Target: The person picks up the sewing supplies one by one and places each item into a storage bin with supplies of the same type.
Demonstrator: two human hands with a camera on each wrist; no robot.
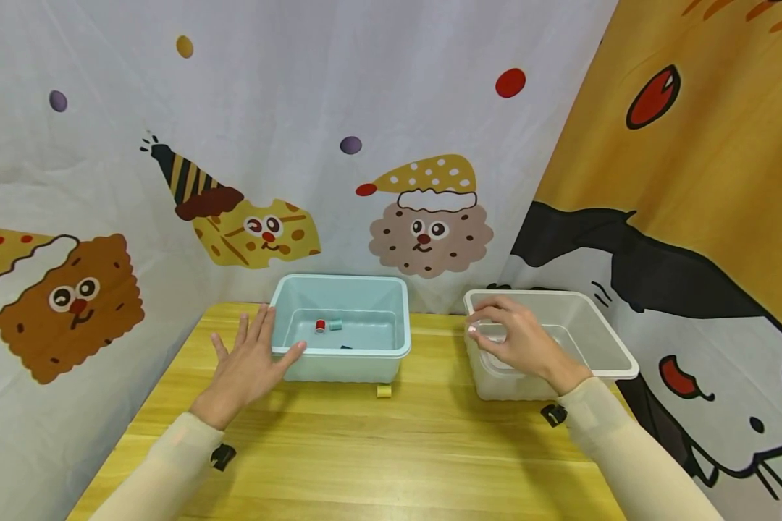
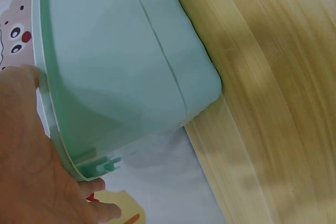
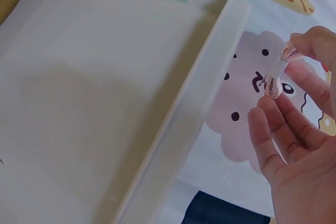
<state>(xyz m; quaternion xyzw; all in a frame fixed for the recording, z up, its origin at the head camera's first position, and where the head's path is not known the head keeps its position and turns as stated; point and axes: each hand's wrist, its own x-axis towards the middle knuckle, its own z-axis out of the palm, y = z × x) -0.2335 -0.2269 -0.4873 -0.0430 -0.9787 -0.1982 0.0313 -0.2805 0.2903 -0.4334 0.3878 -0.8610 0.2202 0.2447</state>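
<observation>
My left hand (image 1: 244, 369) rests on the left front corner of the light blue bin (image 1: 345, 353), its fingers extended and thumb over the front rim. In the left wrist view the bin's outer wall (image 2: 115, 66) lies beside that hand (image 2: 26, 145). Above the left edge of the white bin (image 1: 515, 387), my right hand (image 1: 515, 336) pinches a small pink-and-white bundle (image 3: 272, 88) between thumb and fingertips. Its ends look like bunched strands around a pale middle. Inside the blue bin lie a small red-and-white cylinder (image 1: 320, 326) and a pale blue cylinder (image 1: 336, 325).
A small yellow cylinder (image 1: 384, 391) lies on the wooden table (image 1: 378, 456), just before the blue bin's right front corner. Part of a dark piece (image 1: 346, 347) shows behind that bin's front rim. Printed curtains (image 1: 287, 94) hang close behind both bins.
</observation>
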